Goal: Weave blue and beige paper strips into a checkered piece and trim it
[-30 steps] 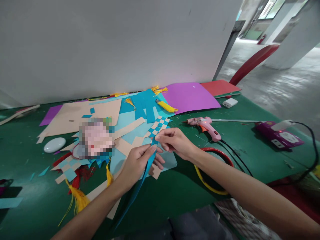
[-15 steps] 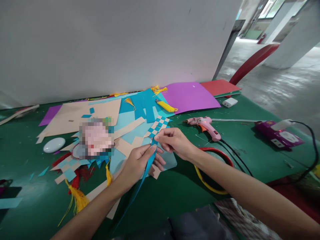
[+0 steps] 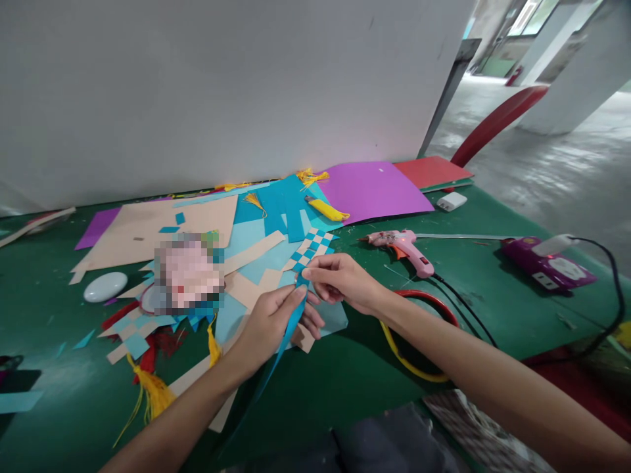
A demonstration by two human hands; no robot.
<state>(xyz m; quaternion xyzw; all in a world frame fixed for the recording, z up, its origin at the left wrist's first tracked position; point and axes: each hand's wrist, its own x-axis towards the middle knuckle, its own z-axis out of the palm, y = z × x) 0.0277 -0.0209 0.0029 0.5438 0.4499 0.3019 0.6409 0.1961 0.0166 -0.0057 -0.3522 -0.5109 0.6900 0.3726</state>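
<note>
A long blue paper strip hangs between my hands and trails down toward the table's front edge. My left hand pinches it between thumb and fingers partway along. At the strip's upper end, my right hand grips it with thumb and forefinger. Just beyond my fingertips lies a blue-and-cream woven checkered piece; whether the strip joins it is hidden by my fingers. Light blue sheets and cream strips spread out under and behind my hands.
On the right lie a pink glue gun, red and yellow hoops and a purple power strip. A yellow cutter rests on paper behind my hands. Leftward are yellow tassels, a white oval object and a blurred-out item.
Both hands stay nearly in place, still on the blue strip. The whole view has shifted very slightly.
</note>
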